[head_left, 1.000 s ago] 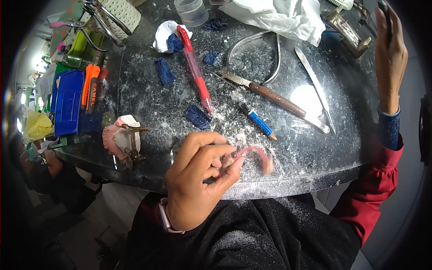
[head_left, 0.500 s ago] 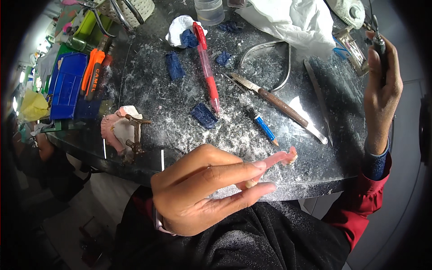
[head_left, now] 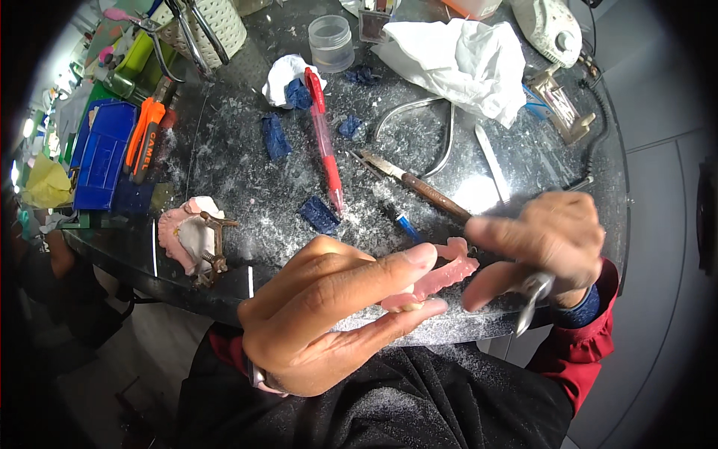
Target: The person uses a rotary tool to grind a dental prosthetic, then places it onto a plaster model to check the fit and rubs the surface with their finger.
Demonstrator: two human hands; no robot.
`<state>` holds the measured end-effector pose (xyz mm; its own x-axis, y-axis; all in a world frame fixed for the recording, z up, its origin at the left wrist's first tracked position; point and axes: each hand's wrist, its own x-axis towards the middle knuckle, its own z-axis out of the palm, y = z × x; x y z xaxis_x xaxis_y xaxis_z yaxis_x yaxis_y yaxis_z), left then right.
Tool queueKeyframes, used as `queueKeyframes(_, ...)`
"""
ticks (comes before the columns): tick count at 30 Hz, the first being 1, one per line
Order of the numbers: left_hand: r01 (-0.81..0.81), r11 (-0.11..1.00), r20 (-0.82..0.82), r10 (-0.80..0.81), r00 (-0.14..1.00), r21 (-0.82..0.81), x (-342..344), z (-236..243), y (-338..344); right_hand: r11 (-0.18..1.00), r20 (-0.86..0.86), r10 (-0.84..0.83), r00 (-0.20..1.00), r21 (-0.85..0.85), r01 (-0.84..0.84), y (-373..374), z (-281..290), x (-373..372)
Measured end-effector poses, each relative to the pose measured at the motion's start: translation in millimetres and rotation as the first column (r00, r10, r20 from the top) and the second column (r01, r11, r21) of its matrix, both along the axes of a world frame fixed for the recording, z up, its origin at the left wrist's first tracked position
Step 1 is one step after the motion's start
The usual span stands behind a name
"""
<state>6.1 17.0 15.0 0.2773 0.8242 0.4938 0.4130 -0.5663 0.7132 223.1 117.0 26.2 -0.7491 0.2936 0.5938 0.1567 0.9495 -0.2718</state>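
Note:
My left hand (head_left: 321,314) pinches a pink denture (head_left: 441,278) with pale teeth between thumb and fingers, above the bench's near edge. Just right of it is my right hand (head_left: 542,239), smeared by motion, its thumb and forefinger apart near the denture's free end. Below that palm sticks out the tapered silver tip of a handpiece (head_left: 533,295); most of its body is hidden by the hand. Beyond the hands lie a brown-handled knife (head_left: 430,193), a blue pencil (head_left: 407,227) partly covered by the left hand, and a red pen (head_left: 323,138).
White dust covers the dark bench (head_left: 247,165). At left lie a pink and white dental cast in a metal articulator (head_left: 213,239), an orange cutter (head_left: 146,135) and a blue box (head_left: 107,153). Farther back are a clear cup (head_left: 331,43), white cloth (head_left: 456,63) and a corded machine (head_left: 550,30).
My right hand has come down from the far right to beside the denture, bringing the handpiece. The denture has turned in my left hand, showing more of its pink surface.

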Motion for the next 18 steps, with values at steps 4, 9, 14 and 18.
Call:
queueKeyframes(4,0.033,0.999,0.025,-0.033,0.999,0.001,1.4,-4.0,1.7,1.000,-0.033,-0.005,0.999,0.001,0.005,-6.5,-10.0,-3.4)
queueKeyframes(9,0.082,0.997,0.096,-0.080,0.992,-0.014,3.7,-2.2,0.2,0.999,-0.130,-0.037,0.991,-0.008,0.036,-9.6,-11.3,-2.6)
queueKeyframes(14,0.152,0.974,0.231,-0.111,0.966,-0.166,3.7,1.1,-3.8,1.000,-0.142,-0.028,0.990,-0.007,0.028,-9.2,-10.7,-1.7)
queueKeyframes(18,0.046,0.989,0.421,0.018,0.907,-0.143,15.7,2.9,-4.4,0.999,-0.155,-0.040,0.987,0.023,0.044,-9.4,-14.2,-3.1)
